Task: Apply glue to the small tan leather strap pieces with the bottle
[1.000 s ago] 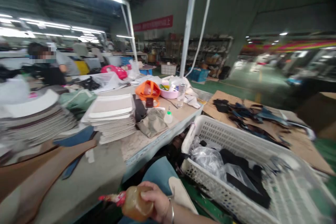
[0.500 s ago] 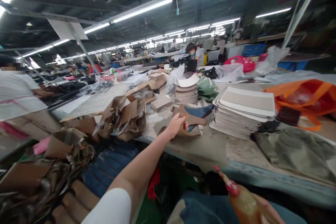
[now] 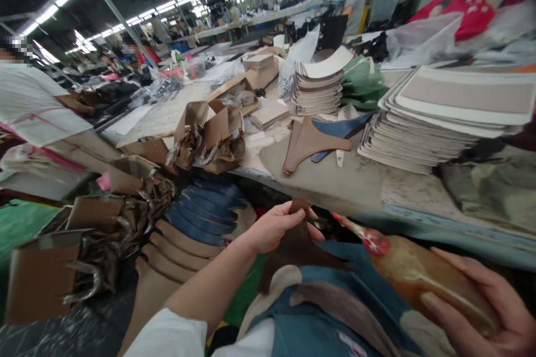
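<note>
My left hand [image 3: 278,226] pinches the upper end of a dark brown leather piece [image 3: 293,248], which hangs down over my lap in front of the table edge. In my right hand [image 3: 481,301] is an amber glue bottle [image 3: 427,273] with a red-wrapped neck. Its thin nozzle points up and left toward the brown piece, apart from it. Beyond, on the table, lie tan leather pieces [image 3: 312,142] of the same branching shape, over a blue piece [image 3: 345,125].
Stacked pale panels [image 3: 435,117] stand on the table at right, with a smaller curved stack [image 3: 318,86] further back. Cardboard boxes [image 3: 44,276] with wrapped handles sit at left, beside rows of blue pieces [image 3: 205,212] and tan pieces [image 3: 167,265]. A co-worker [image 3: 42,106] stands at far left.
My left hand has come back from the pieces on the table to my lap, bringing a brown leather piece. The bottle in my right hand has risen into fuller view. My view has tilted down.
</note>
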The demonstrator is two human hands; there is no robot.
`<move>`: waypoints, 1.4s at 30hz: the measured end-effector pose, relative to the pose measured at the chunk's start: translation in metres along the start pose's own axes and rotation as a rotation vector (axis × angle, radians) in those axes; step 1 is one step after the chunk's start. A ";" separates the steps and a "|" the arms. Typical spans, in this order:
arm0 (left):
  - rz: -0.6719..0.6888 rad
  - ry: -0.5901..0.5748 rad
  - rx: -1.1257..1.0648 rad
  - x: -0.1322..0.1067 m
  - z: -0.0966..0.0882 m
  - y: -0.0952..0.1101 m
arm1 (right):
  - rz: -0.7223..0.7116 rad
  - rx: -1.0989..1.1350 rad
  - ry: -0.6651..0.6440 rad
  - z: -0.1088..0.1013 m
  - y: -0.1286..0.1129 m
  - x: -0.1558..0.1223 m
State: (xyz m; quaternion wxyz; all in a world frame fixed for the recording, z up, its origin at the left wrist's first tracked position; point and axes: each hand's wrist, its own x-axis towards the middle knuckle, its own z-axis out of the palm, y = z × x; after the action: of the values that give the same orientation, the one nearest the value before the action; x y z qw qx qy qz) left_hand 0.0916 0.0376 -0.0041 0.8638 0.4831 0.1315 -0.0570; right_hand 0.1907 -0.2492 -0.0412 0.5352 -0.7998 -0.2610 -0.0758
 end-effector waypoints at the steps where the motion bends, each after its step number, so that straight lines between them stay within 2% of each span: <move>1: -0.024 -0.008 -0.005 -0.002 -0.001 -0.012 | 0.033 -0.004 -0.035 0.000 0.000 -0.002; 3: -0.055 -0.018 -0.018 -0.005 -0.001 -0.028 | -0.007 -0.031 -0.124 0.001 0.001 -0.005; 6: -0.057 0.020 -0.040 -0.009 0.001 -0.039 | -0.190 -0.096 -0.216 0.000 0.002 -0.006; 9: -0.074 0.074 -0.042 -0.013 0.002 -0.045 | -0.293 -0.167 -0.255 0.002 0.001 -0.006; 14: -0.078 0.012 -0.027 -0.017 -0.001 -0.050 | -0.389 -0.225 -0.277 0.011 -0.005 -0.005; 19: -0.078 0.039 -0.041 -0.019 -0.004 -0.053 | -0.380 -0.278 -0.216 0.012 -0.007 -0.006; 24: -0.088 0.014 -0.044 -0.018 -0.004 -0.055 | -0.426 -0.258 -0.284 0.014 -0.006 -0.006; 28: -0.087 0.030 -0.044 -0.018 -0.003 -0.054 | -0.401 -0.285 -0.204 0.017 -0.008 -0.005; 33: -0.127 -0.017 -0.033 -0.019 -0.002 -0.054 | -0.463 -0.268 -0.265 0.023 -0.013 -0.002; 38: -0.139 -0.002 -0.025 -0.021 -0.001 -0.054 | -0.423 -0.301 -0.189 0.029 -0.017 0.000; 42: -0.134 -0.032 -0.042 -0.022 -0.001 -0.055 | -0.467 -0.257 -0.253 0.033 -0.017 -0.003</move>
State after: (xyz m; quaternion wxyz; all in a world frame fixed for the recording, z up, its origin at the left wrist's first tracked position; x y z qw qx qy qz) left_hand 0.0582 0.0091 -0.0432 0.8699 0.4541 0.1510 -0.1196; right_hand 0.1739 -0.2155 -0.0421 0.3608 -0.7825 -0.4907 -0.1293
